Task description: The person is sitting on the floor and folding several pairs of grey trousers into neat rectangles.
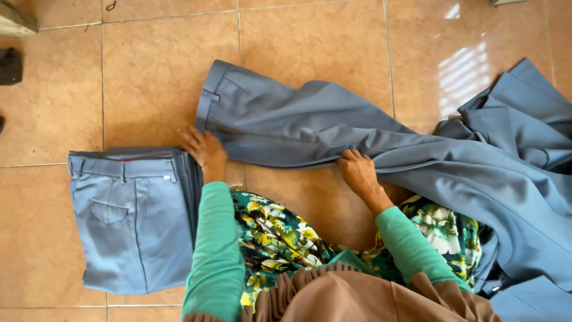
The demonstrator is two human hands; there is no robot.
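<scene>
Seen from above, a person sits on a tiled floor (149, 71), with green sleeves and a floral garment over the knees nearest the camera.

Just past the knees, the left hand (205, 150) rests at the waistband end of a pair of grey-blue trousers (298, 128) spread on the floor. Its fingers lie flat and slightly apart on the cloth, pressing rather than gripping. The right hand (357, 170) sits further along the near edge of the same trousers, fingers curled together and pinching the fabric edge.

The trousers lie roughly crosswise in front of the person. Their long axis runs left to right, tilted a little, with the waistband pointing to the upper left and the legs trailing off to the right, where they run into a heap of more grey-blue garments (524, 179). The cloth is smoothed near the waistband and rumpled toward the legs.

Beside the left arm sits a folded stack of trousers (134, 220) in the same colour, neat and squared, waistband edge away from the person.

Judging by this, part of the work looks done: several pairs are folded and stacked, one is being laid out, and the loose heap at right remains.

Beyond, bare tiles carry a patch of reflected light, with dark objects at the far left edge, too cropped to identify.
</scene>
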